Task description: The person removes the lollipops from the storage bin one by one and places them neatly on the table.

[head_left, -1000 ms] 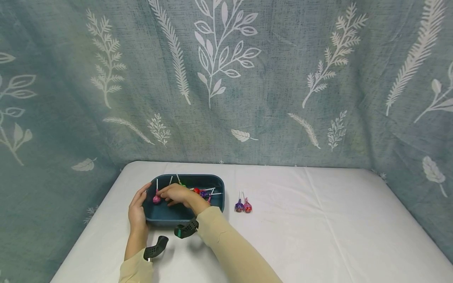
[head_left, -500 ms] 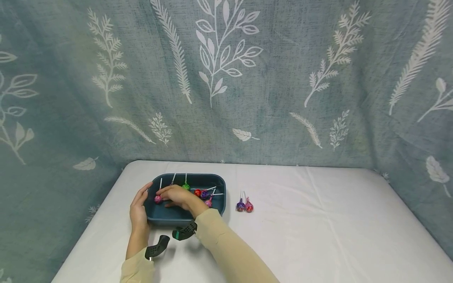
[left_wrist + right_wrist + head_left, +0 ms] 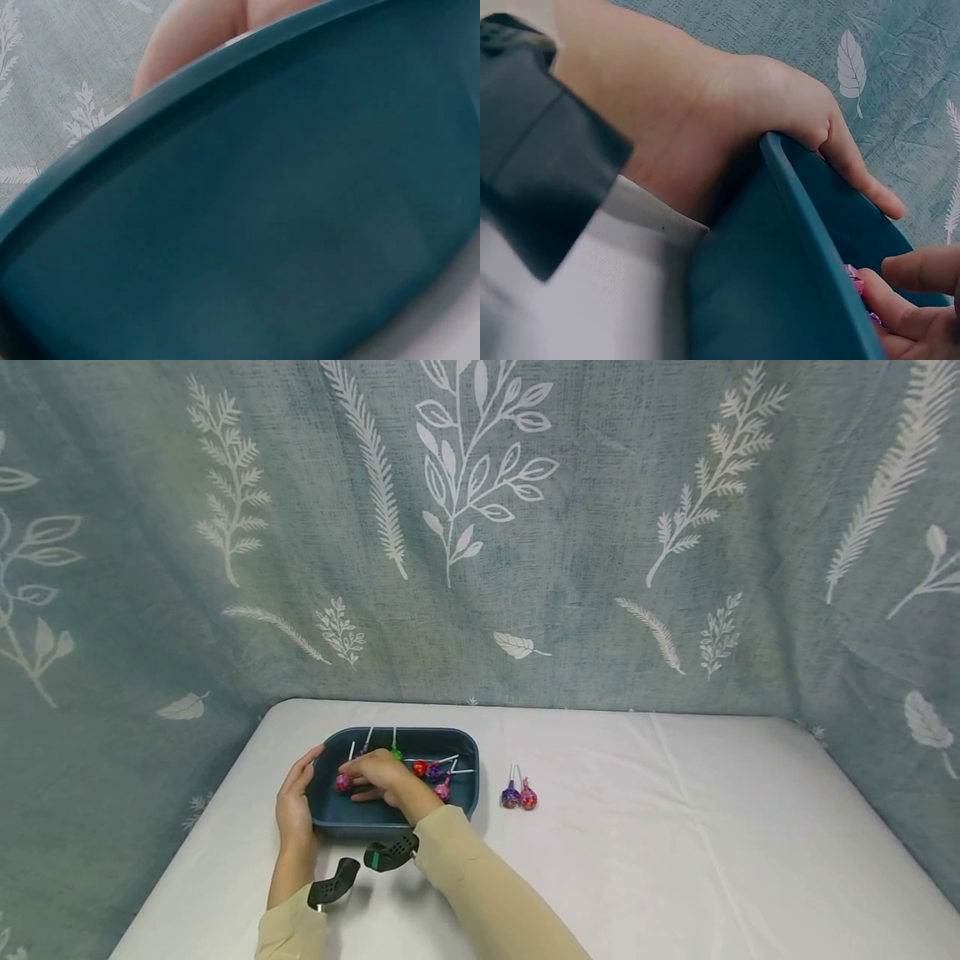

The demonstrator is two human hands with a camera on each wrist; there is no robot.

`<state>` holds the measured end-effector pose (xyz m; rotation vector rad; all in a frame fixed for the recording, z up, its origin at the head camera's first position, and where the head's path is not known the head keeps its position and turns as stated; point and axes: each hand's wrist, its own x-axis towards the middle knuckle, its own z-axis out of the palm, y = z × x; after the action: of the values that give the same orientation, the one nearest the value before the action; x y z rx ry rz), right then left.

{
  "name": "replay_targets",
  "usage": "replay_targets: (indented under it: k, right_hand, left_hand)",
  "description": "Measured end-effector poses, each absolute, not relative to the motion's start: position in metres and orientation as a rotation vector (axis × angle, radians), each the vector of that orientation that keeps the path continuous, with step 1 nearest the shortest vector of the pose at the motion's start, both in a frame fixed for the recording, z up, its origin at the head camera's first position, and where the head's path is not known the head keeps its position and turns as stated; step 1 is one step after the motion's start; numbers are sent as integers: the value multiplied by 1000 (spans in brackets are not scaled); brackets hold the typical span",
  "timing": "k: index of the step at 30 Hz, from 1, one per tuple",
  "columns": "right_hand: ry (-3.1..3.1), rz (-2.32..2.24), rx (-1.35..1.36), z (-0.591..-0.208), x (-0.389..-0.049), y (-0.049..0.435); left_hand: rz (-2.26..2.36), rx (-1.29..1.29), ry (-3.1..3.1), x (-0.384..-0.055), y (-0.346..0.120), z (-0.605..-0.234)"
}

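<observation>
White cloth (image 3: 637,860) bears the tray (image 3: 360,817) before leafy fabric (image 3: 581,556).

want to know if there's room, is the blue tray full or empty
Partly filled: the head view shows several lollipops in the tray and bare base at its near side.

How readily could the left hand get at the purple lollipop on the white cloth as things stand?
Probably no: the tray and right forearm lie between the left hand and the purple lollipop.
</observation>
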<state>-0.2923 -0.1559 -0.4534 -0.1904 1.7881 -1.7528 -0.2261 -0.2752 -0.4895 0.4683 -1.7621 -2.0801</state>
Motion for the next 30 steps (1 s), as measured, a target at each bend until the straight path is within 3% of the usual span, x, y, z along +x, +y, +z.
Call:
replay_targets:
  k: [30]
  right_hand:
    - [1582, -1956, -312, -441, -277, -107]
  left_hand:
    - [-2099, 511, -1745, -228, -274, -489]
